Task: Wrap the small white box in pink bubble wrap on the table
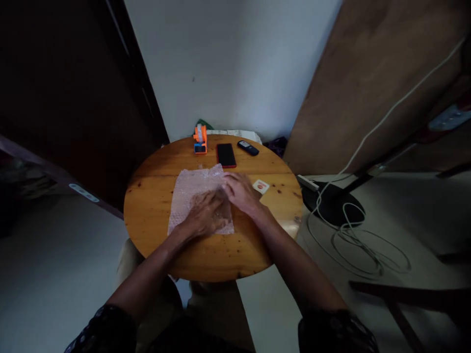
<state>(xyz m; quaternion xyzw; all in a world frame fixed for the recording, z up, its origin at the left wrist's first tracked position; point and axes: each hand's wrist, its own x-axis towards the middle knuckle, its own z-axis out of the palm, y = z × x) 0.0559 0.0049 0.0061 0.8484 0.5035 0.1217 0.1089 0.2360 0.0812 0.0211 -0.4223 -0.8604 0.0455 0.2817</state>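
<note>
A sheet of clear bubble wrap (pixel 184 196) lies spread on the round wooden table (pixel 147 211). My left hand (pixel 206 214) rests on the lower right part of the sheet, its fingers stretched out and slightly blurred. At the sheet's upper right edge, my right hand (pixel 241 192) has its fingertips closed on the plastic. Whether anything lies under the left palm is hidden. Just right of my right hand is a small white card or box with a red print (pixel 261 186), partly beside a dark piece near the wrist.
Toward the table's far side stand an orange tape dispenser (pixel 200 139), a black phone with a red edge (pixel 226 155) and a small dark keypad phone (pixel 248 147). Behind is a white wall. White cable (pixel 353 235) lies coiled on the floor at right, near a black stand base (pixel 334 203).
</note>
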